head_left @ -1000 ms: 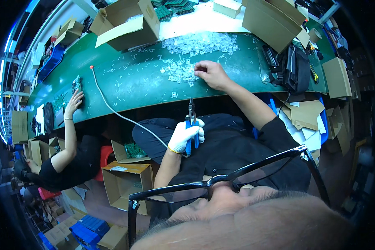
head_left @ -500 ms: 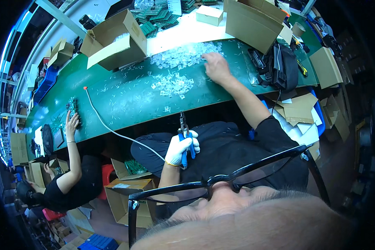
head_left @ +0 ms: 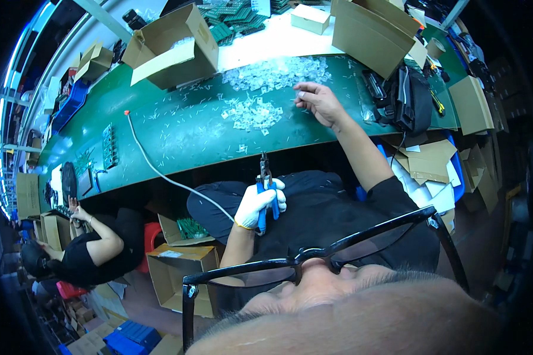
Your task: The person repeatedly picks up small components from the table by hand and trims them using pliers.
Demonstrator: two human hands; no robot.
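My left hand [head_left: 257,204], in a white glove with a yellow cuff, is closed round the blue handles of a pair of nippers [head_left: 265,177], held over my lap with the jaws pointing at the table edge. My bare right hand [head_left: 321,105] hovers above the green table with its fingers bent together. A small pale, clear piece shows at the fingertips, too small to make out fully. To the left of that hand lies a small heap of clear plastic pieces [head_left: 253,114]. Behind it spreads a larger pile of similar clear pieces [head_left: 278,73].
Open cardboard boxes stand at the back left [head_left: 186,59] and back right [head_left: 376,35]. A black bag [head_left: 411,100] sits at the right. A grey hose [head_left: 154,168] with an orange tip crosses the left side. A co-worker [head_left: 100,248] sits at far left, near a green circuit board [head_left: 108,148].
My right hand has drawn back from the large pile toward me, fingers now bent together. The left hand still grips the nippers. The co-worker's hand has left the circuit board.
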